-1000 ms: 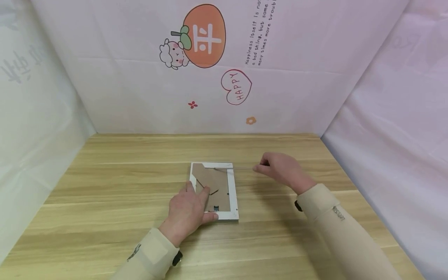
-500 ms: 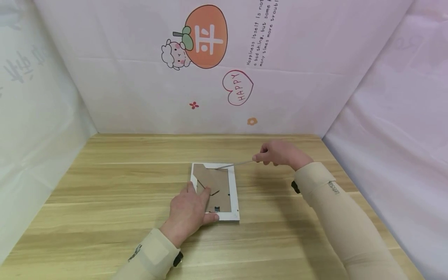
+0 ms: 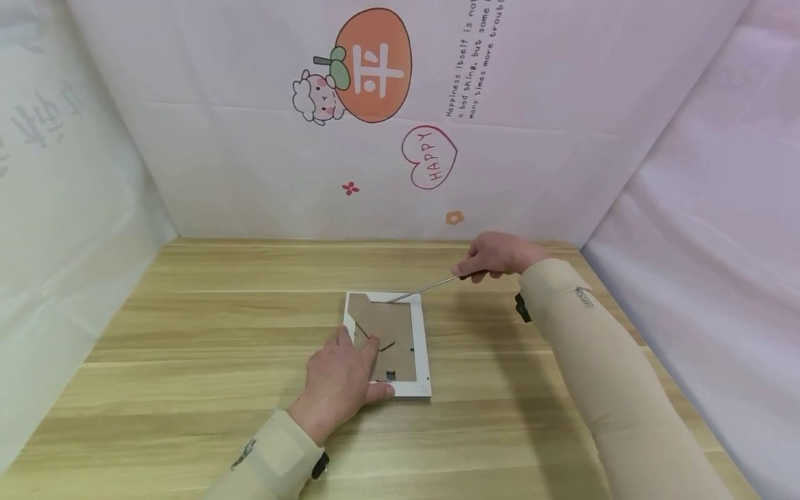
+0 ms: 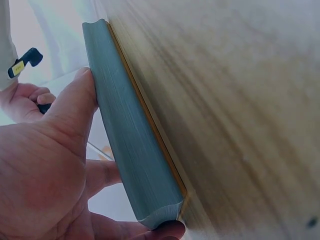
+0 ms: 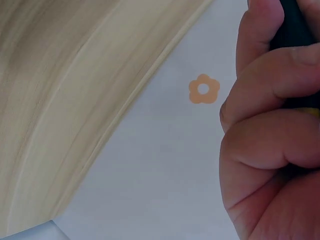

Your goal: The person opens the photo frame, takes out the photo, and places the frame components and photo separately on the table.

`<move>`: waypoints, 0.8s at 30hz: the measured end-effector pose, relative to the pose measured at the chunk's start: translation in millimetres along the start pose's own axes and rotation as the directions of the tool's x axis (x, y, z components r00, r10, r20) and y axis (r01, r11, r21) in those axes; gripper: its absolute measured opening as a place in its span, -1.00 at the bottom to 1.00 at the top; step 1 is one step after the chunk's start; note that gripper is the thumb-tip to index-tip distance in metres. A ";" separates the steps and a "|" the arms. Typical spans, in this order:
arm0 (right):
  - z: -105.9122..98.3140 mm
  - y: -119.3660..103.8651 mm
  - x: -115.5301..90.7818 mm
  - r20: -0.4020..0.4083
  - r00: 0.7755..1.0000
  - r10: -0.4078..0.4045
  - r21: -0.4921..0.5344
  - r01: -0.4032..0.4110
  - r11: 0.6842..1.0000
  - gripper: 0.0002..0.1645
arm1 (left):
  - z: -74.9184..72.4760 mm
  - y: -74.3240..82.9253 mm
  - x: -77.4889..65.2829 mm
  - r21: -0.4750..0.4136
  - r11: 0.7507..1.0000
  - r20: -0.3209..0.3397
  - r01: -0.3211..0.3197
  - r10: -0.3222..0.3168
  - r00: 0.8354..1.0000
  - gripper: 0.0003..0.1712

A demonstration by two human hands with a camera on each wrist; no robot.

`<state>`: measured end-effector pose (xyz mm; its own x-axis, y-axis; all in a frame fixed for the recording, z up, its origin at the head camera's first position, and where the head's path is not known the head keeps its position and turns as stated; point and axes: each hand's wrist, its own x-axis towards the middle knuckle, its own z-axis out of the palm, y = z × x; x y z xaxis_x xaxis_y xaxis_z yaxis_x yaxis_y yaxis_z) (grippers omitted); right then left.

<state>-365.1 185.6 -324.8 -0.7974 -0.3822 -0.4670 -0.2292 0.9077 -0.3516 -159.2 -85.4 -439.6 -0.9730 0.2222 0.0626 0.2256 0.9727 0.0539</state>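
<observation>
With the spread fingers of our left hand (image 3: pixel 337 375), we press the white frame (image 3: pixel 421 347), back side up, on the table (image 3: pixel 250 312), while the fingers of our right hand (image 3: pixel 494 253) curl around a thin metal tool (image 3: pixel 428 287). If we lever it too strongly at the frame's far inner edge, it may slip and scratch the backing (image 3: pixel 395 326).

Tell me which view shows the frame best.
The head view: it shows the frame with its brown backing and most of its border, though the left hand hides one corner. The left wrist view catches mainly one side; the right wrist view, none of it.
</observation>
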 end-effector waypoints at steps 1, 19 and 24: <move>-1.5 0.1 1.3 0.008 1.000 0.007 0.008 -0.007 1.000 -0.46 | 0.1 0.1 0.1 0.004 1.000 0.001 -0.001 0.001 1.000 0.09; 19.4 6.6 -22.4 -0.151 0.983 -0.106 -0.028 0.103 0.994 -0.50 | -0.9 2.0 1.9 0.032 0.999 0.017 0.010 -0.010 1.000 0.08; 35.1 9.5 -40.3 -0.274 0.951 -0.144 -0.071 0.130 0.989 -0.56 | -0.6 2.8 1.9 0.036 0.999 0.010 0.007 -0.007 1.000 0.08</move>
<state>-315.6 203.6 -337.7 -0.8781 -0.4469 -0.1709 -0.3697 0.8604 -0.3509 -160.3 -82.3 -438.8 -0.9750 0.2161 0.0521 0.2173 0.9759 0.0186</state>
